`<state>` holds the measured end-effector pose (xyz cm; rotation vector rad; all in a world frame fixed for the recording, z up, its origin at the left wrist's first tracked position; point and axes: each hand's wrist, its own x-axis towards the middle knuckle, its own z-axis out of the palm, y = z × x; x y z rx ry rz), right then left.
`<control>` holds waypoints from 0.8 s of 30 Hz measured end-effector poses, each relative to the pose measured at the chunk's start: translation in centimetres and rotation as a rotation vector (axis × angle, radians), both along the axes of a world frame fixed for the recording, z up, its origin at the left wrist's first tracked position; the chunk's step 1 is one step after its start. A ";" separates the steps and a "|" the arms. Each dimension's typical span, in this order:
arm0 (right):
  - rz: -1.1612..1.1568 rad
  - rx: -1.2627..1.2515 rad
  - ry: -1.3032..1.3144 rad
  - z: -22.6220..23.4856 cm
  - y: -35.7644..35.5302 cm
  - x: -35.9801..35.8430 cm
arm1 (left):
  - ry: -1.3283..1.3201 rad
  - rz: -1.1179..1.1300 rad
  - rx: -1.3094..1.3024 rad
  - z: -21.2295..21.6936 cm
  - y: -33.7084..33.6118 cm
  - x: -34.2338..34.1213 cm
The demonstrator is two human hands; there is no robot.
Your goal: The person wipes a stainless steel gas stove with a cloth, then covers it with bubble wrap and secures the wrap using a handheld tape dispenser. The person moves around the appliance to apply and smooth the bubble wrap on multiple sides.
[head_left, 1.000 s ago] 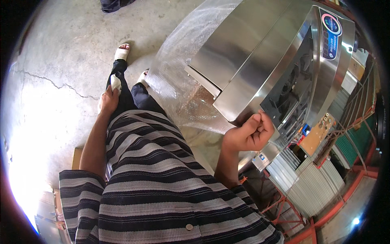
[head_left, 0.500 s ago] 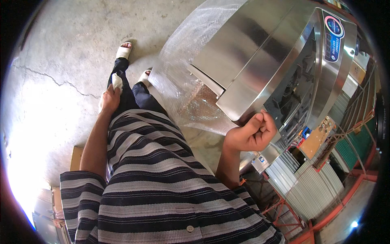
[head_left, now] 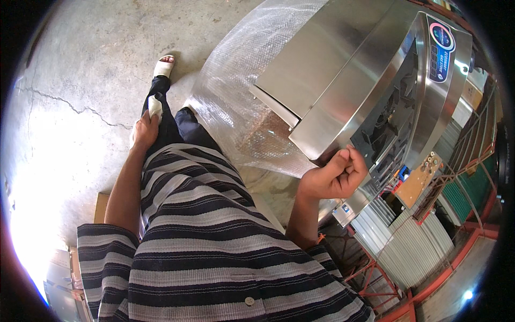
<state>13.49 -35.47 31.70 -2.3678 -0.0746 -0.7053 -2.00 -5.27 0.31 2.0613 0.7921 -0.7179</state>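
Note:
My left hand (head_left: 145, 130) hangs beside my dark trouser leg, its fingers closed around a white cloth-like bundle (head_left: 155, 106). My right hand (head_left: 337, 174) is curled with thumb and fingers pressed together, by the lower corner of a stainless-steel gas stove (head_left: 335, 91). Whatever those fingers may grip is hidden. A sheet of clear bubble wrap (head_left: 225, 91) spreads out from beneath the stove, and one edge of it runs up to my right wrist. Dark burner parts (head_left: 383, 121) show through the opening in the stove's side.
Cracked concrete floor (head_left: 80, 59) lies to the left, with one sandaled foot (head_left: 164, 66) on it. A cardboard box (head_left: 101, 208) is near my left elbow. At the right are a wooden board with knobs (head_left: 419, 180), corrugated sheets (head_left: 416, 249) and red metal frames (head_left: 456, 268).
The bubble wrap has billowed to the left and now covers my right foot, which showed before. My right hand has barely shifted; the left stays in place.

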 end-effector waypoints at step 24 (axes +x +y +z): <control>-0.009 0.018 -0.001 0.9 0.3 0.6 | -0.227 -0.080 -0.046 1.5 -0.5 9.1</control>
